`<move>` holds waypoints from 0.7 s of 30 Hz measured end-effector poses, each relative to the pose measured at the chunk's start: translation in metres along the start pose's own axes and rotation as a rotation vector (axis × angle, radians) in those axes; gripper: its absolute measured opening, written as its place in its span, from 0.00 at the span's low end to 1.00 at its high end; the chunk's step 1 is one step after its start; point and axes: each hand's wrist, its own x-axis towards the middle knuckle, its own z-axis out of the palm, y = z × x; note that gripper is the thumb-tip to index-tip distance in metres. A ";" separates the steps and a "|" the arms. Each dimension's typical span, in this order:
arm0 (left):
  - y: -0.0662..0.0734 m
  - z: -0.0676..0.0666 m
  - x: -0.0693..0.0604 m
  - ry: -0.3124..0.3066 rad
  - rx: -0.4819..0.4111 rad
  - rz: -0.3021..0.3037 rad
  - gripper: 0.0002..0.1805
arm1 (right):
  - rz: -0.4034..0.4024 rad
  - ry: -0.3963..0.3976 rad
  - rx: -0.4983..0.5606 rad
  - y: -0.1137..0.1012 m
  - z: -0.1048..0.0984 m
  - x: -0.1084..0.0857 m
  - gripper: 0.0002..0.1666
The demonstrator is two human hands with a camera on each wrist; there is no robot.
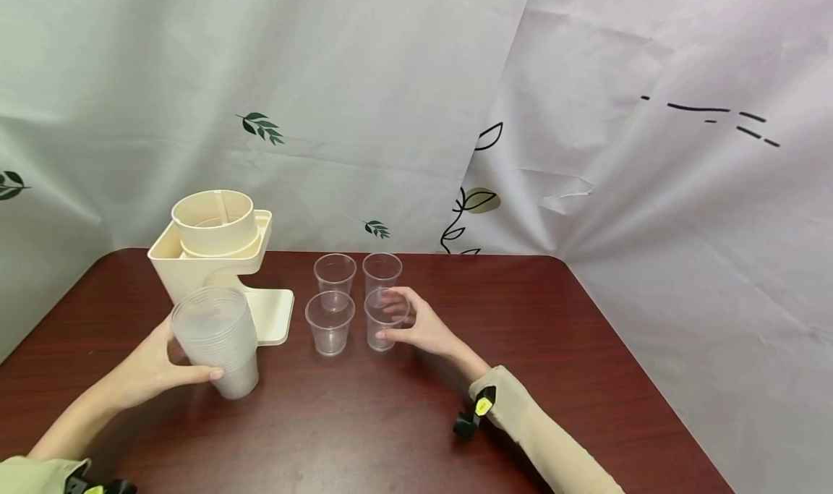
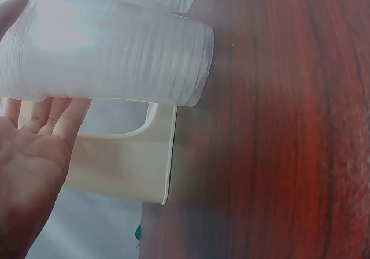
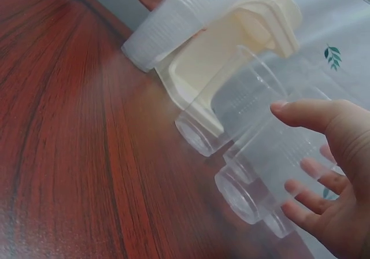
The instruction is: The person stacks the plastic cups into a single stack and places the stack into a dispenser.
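My left hand (image 1: 152,360) grips a tall stack of nested clear plastic cups (image 1: 218,335), thumb across the near side. In the left wrist view its fingers (image 2: 69,114) lie along the stack's side. The stack leans slightly beside a cream plastic stand (image 1: 215,262). My right hand (image 1: 423,328) is around the front right clear plastic cup (image 1: 379,320), which stands upright on the table. Its thumb and fingers are spread apart with the cup between them, seen also in the right wrist view. Whether they touch it is hard to tell.
More single clear cups stand close by: a front left cup (image 1: 330,328), a back left cup (image 1: 335,277) and a back right cup (image 1: 382,270). The stand has a round cylinder on top and a flat base plate (image 1: 273,317). A pale curtain (image 1: 364,118) hangs behind the dark red wooden table (image 1: 338,429).
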 end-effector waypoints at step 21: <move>0.000 0.000 -0.001 0.004 0.009 -0.006 0.55 | -0.120 0.122 -0.167 -0.041 0.000 0.001 0.40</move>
